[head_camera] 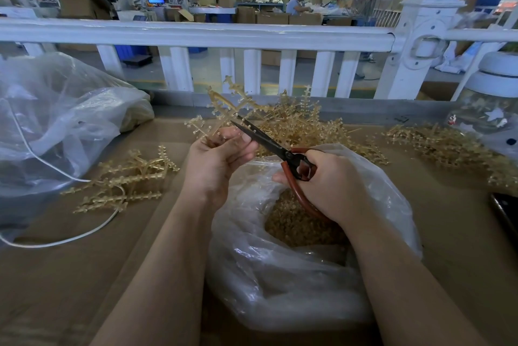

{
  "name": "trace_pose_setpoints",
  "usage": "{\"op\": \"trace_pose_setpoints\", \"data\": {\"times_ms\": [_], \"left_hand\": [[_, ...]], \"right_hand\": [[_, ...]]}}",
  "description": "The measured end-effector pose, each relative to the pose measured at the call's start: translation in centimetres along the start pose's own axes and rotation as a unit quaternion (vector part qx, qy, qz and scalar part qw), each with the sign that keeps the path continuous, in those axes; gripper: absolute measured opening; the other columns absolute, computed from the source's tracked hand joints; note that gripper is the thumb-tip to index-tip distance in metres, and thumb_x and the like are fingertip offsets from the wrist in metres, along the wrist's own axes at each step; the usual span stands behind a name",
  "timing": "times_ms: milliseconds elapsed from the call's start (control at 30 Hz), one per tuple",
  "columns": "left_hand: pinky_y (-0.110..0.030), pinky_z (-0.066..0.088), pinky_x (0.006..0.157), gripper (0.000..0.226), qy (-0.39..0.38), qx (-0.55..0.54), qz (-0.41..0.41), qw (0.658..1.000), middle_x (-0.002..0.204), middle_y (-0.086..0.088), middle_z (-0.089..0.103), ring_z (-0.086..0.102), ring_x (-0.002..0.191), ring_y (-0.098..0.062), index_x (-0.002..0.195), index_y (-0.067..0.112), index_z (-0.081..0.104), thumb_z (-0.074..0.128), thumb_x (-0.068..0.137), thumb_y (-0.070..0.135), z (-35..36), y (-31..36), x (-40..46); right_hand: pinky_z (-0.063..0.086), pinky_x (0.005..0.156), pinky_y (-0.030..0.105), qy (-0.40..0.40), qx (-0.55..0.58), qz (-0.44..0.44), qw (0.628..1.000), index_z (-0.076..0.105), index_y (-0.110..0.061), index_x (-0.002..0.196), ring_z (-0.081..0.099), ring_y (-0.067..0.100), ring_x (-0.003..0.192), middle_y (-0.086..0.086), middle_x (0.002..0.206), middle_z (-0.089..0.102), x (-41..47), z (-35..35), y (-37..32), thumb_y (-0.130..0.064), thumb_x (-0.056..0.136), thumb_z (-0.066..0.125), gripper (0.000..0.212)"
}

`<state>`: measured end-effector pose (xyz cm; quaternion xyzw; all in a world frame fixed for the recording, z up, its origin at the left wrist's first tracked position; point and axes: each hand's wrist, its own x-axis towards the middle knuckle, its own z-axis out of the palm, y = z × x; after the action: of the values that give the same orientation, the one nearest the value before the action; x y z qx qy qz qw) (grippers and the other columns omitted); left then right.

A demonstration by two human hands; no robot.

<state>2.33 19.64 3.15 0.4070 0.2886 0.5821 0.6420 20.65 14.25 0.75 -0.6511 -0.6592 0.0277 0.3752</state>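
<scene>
Head view — trimming a sprue
The left hand pinches it, right hand grips scissors aimed ten o'clock — next, close blades.

head cam | forward-down | close over left hand, right hand | edges likely warped

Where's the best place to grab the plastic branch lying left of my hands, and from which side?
Probably pinch the plastic branch by its thick middle stem, from above: it lies flat on the table, and its thin studded side arms look likelier to bend.
</scene>
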Motion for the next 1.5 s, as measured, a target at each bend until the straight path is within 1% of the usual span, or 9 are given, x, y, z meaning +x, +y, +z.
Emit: {"op": "trace_pose_setpoints", "data": {"times_ms": [133,233,333,600,833,1000,1133,1300,1500], "left_hand": [[-0.022,0.058,0.063,0.008,0.004,-0.008,0.001,1.0,0.074,-0.007,0.074,0.073,0.069,-0.016,0.087,0.002,0.066,0.066,0.081,-0.002,0.07,0.07,0.0],[-0.021,0.057,0.062,0.024,0.006,-0.014,0.001,1.0,0.074,-0.007,0.074,0.073,0.068,-0.016,0.091,0.0,0.065,0.071,0.068,0.006,0.21,0.19,-0.05],[-0.021,0.058,0.062,0.024,0.002,-0.007,0.002,1.0,0.071,-0.006,0.074,0.073,0.067,-0.015,0.088,0.002,0.066,0.072,0.066,0.008,0.23,0.16,-0.06],[-0.022,0.058,0.062,0.018,-0.039,0.051,0.01,0.998,0.073,-0.007,0.074,0.073,0.069,-0.017,0.08,0.005,0.066,0.074,0.065,0.008,0.38,-0.46,-0.06],[-0.021,0.058,0.063,0.016,-0.062,0.055,-0.002,0.997,0.073,-0.005,0.074,0.072,0.068,-0.014,0.081,0.005,0.066,0.072,0.066,0.008,0.51,-0.53,-0.29],[-0.022,0.059,0.063,0.01,-0.057,0.045,-0.008,0.997,0.072,-0.007,0.073,0.073,0.068,-0.016,0.079,0.006,0.063,0.071,0.072,0.004,0.54,-0.26,-0.31],[-0.026,0.059,0.062,0.008,-0.036,0.047,-0.013,0.998,0.075,-0.01,0.074,0.073,0.068,-0.019,0.091,0.001,0.066,0.058,0.092,0.003,0.55,-0.39,-0.12],[-0.025,0.06,0.064,0.013,-0.026,0.062,-0.02,0.998,0.072,-0.007,0.074,0.072,0.065,-0.017,0.089,0.004,0.068,0.056,0.095,0.006,0.55,-0.37,-0.08],[-0.028,0.056,0.074,0.02,-0.04,0.105,-0.03,0.993,0.07,-0.005,0.072,0.069,0.064,-0.014,0.077,0.011,0.07,0.059,0.093,0.005,0.97,-0.61,-0.44]], "right_hand": [[0.047,0.06,0.011,-0.013,0.012,0.01,1.0,0.074,-0.026,0.092,0.062,0.0,0.069,-0.017,0.072,0.067,0.04,-0.13,-0.12,-0.092,0.06,0.043,0.08],[0.052,0.065,0.018,-0.017,0.011,0.01,1.0,0.075,-0.024,0.096,0.064,0.003,0.072,-0.014,0.076,0.07,-0.01,-0.16,-0.2,-0.089,0.061,0.046,0.08],[0.052,0.065,0.019,-0.023,0.019,0.013,0.999,0.075,-0.023,0.098,0.064,0.003,0.072,-0.014,0.077,0.069,-0.04,-0.25,-0.17,-0.086,0.062,0.052,0.076],[0.041,0.055,0.007,-0.005,-0.021,0.015,1.0,0.067,-0.034,0.097,0.057,-0.008,0.069,-0.019,0.075,0.066,-0.1,-0.34,-0.02,-0.083,0.072,0.06,0.055],[0.036,0.053,0.009,-0.014,-0.008,0.018,1.0,0.061,-0.039,0.086,0.056,-0.009,0.068,-0.022,0.071,0.062,-0.09,-0.34,-0.23,-0.089,0.066,0.052,0.055],[0.039,0.052,0.011,-0.019,0.006,0.028,0.999,0.067,-0.029,0.083,0.059,-0.002,0.065,-0.016,0.07,0.065,0.06,-0.18,-0.04,-0.095,0.057,0.041,0.076],[0.041,0.053,0.013,-0.036,-0.007,0.036,0.999,0.069,-0.025,0.083,0.061,0.003,0.065,-0.011,0.071,0.067,0.16,-0.21,0.27,-0.083,0.068,0.06,0.061],[0.055,0.067,0.024,-0.053,-0.003,0.047,0.997,0.069,-0.024,0.089,0.064,0.003,0.071,-0.01,0.079,0.07,0.08,-0.15,0.2,-0.077,0.072,0.066,0.056],[0.035,0.053,0.014,-0.044,-0.014,0.04,0.998,0.054,-0.037,0.078,0.057,-0.002,0.064,-0.019,0.068,0.06,0.01,-0.27,-0.19,-0.082,0.072,0.061,0.046]]}}
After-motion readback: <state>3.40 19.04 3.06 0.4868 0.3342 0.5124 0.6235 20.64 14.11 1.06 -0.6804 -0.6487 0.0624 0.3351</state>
